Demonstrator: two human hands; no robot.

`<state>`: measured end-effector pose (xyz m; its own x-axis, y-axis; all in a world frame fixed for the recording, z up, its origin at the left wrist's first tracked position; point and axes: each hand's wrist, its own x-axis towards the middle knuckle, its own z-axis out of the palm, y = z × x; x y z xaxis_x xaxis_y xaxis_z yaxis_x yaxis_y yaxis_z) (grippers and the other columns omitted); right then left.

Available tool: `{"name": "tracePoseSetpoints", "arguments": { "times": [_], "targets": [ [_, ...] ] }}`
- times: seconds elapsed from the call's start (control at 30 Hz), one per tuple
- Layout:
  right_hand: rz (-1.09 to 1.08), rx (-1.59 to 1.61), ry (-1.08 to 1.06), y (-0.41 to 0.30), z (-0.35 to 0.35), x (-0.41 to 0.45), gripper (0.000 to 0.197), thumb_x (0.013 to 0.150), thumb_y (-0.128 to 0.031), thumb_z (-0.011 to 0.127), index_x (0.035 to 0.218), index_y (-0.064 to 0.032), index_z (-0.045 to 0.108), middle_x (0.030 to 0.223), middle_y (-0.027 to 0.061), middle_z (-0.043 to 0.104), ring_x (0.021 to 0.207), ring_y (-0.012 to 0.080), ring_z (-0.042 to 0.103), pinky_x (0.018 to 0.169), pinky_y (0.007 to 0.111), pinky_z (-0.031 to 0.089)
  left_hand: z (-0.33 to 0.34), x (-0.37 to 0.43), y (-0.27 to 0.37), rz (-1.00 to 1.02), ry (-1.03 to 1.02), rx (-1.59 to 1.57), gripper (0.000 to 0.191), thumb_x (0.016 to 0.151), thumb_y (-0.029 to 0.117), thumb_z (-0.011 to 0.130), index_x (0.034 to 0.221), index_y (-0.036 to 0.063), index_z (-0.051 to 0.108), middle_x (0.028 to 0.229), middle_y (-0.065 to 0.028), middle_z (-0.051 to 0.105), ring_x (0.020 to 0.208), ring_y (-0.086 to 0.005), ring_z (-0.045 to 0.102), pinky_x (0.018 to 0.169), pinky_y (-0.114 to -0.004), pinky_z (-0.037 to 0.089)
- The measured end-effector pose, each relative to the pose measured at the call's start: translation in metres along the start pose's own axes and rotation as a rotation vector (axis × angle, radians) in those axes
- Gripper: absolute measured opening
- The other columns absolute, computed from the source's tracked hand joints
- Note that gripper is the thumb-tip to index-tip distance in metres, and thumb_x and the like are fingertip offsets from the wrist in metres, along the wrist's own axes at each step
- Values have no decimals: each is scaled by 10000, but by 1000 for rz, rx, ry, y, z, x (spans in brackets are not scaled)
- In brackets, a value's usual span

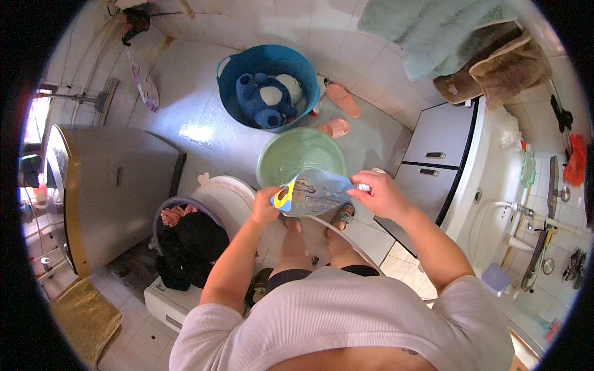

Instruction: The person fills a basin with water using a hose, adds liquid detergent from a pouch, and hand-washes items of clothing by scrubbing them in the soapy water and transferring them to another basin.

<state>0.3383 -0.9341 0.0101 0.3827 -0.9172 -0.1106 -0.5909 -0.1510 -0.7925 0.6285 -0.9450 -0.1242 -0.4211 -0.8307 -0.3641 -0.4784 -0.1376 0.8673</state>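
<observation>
My left hand [266, 205] grips the yellow and blue handle end of a clear plastic bottle or pouch [318, 192], which lies tilted sideways. At its other end my right hand [378, 192] holds the neck, with a white cap-like part between the fingers. Just beyond is a green plastic basin [304, 153] with what looks like water in it. Behind the basin stands a large blue tub [222, 104] holding a dark blue plush toy [260, 95] and a whitish round item [291, 88].
Pink slippers [343, 99] lie beside the tub. A grey basket [160, 211] heaped with dark clothes stands at left, near a white round-rimmed container [236, 185]. At right are grey cabinets [431, 185] and a white sink [468, 218]. A pale hose curves close to my legs.
</observation>
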Motion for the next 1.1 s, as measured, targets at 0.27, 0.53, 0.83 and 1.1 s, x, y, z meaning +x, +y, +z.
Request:
{"name": "tracePoseSetpoints", "arguments": {
  "times": [0.27,0.53,0.83,1.1],
  "targets": [
    [340,123,324,17,18,-2,206,838,-222,547,877,-20,552,711,109,586,586,200,539,565,300,428,-2,-59,66,84,349,106,95,688,-10,549,780,-18,571,656,-140,550,613,-172,533,576,-289,417],
    [55,551,94,4,23,9,108,827,-107,538,904,-43,498,755,71,548,681,189,529,647,283,422,-21,-94,60,-59,453,-2,89,761,55,544,761,-29,575,604,-48,521,578,-75,445,539,-250,389],
    [199,390,-153,-7,14,26,178,812,-195,588,898,-44,552,822,72,565,684,162,543,626,287,439,-29,-111,62,-58,526,19,95,718,9,534,789,-40,576,613,-156,533,563,-161,522,549,-280,409],
    [133,581,-8,1,28,31,198,804,-220,600,892,-45,573,677,40,564,601,126,526,564,265,415,-31,-117,83,-153,523,130,100,733,8,536,803,-42,586,615,-109,562,580,-115,512,545,-266,407]
  ]
}}
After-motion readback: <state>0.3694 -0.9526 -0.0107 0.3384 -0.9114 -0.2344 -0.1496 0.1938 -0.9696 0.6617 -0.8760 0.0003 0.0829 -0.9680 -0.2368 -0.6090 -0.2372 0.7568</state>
